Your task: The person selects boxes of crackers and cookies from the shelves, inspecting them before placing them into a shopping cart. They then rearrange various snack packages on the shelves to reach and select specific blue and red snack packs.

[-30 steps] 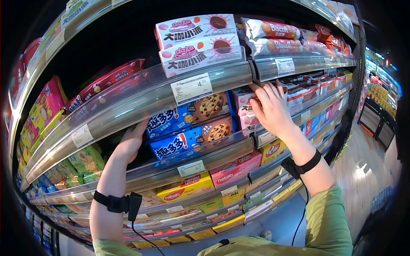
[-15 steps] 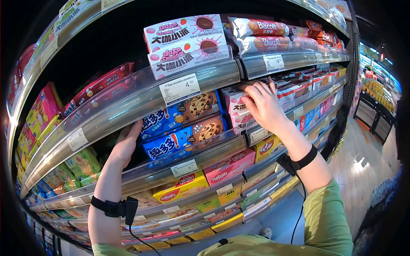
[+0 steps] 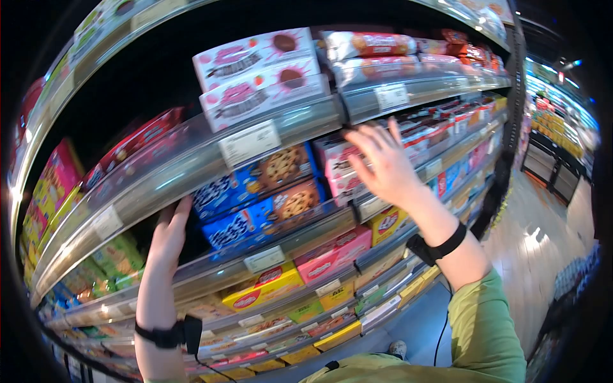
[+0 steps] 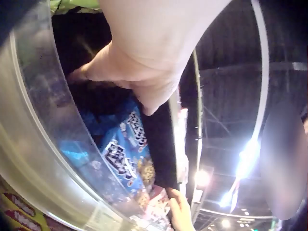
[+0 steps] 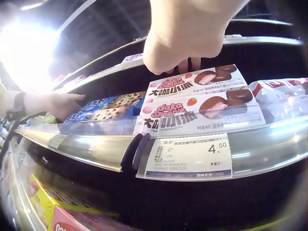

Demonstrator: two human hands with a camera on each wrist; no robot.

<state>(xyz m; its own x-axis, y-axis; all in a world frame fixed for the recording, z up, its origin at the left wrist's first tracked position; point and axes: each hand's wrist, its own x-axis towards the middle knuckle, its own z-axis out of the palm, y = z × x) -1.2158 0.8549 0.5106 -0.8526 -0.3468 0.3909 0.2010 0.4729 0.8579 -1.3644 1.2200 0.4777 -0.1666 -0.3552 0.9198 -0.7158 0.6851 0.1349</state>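
Observation:
My left hand [image 3: 167, 239] reaches in under the shelf lip, just left of two stacked blue cookie packs [image 3: 236, 223]. In the left wrist view its fingers [image 4: 98, 67] extend into the dark space beside the packs [image 4: 122, 156], holding nothing. My right hand [image 3: 386, 169] is over the right side of two stacked pink-and-white pie boxes [image 3: 338, 167], its fingers spread. The right wrist view shows that hand [image 5: 185, 38] right at the back top edge of the upper box [image 5: 192, 82], with the fingertips partly hidden behind it.
A clear shelf lip [image 5: 96, 149] runs in front of the packs and boxes. Above is another shelf with similar pie boxes [image 3: 255, 70] and biscuit packs [image 3: 370, 45]. Yellow [image 3: 262, 287] and pink wafer boxes [image 3: 335, 255] sit below. Aisle floor [image 3: 530, 236] lies to the right.
The shelves have shifted left in the head view, now blurred. My left hand has drawn slightly away from the blue packs' end. My right hand stays by the pie boxes, its fingers more spread.

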